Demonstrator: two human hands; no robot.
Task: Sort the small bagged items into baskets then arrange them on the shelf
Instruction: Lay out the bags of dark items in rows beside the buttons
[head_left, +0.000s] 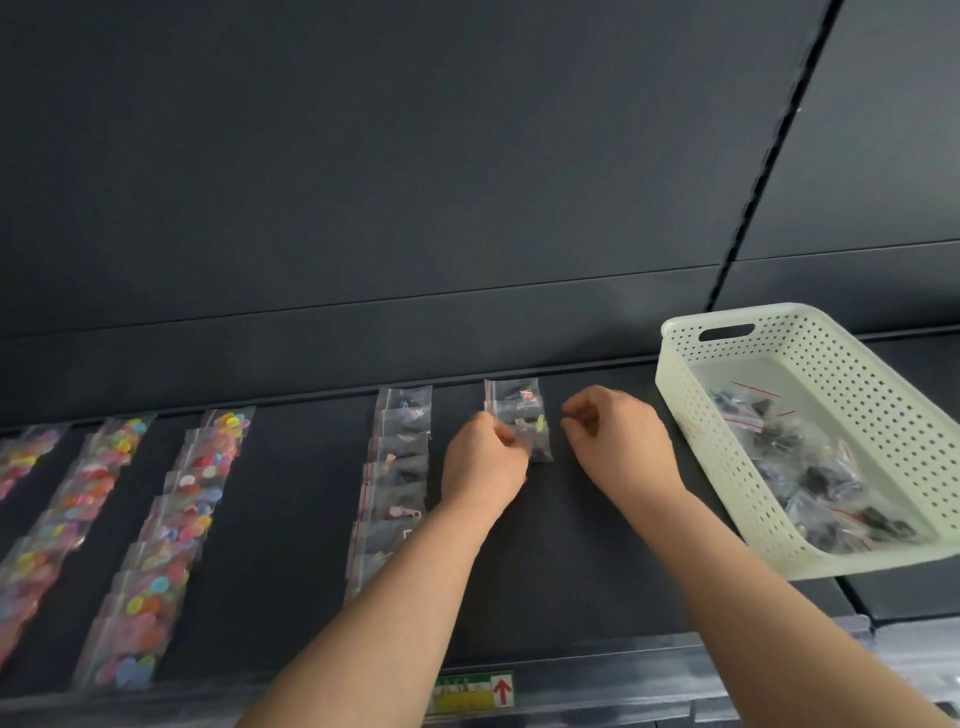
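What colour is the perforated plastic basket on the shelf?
The perforated plastic basket is cream-white; head view.

**Dark panels, a slotted post and one price tag**

A matte dark grey back panel (363, 156) fills the upper two thirds of the frame, crossed by a thin horizontal seam (363, 304). At upper right a black slotted upright strip (769, 156) runs down at a slant, and a second dark panel (883, 156) lies beyond it. Along the bottom edge runs a clear plastic label rail (623, 675). It holds a small green-and-yellow paper tag (474, 693) with a red upward arrow on white.
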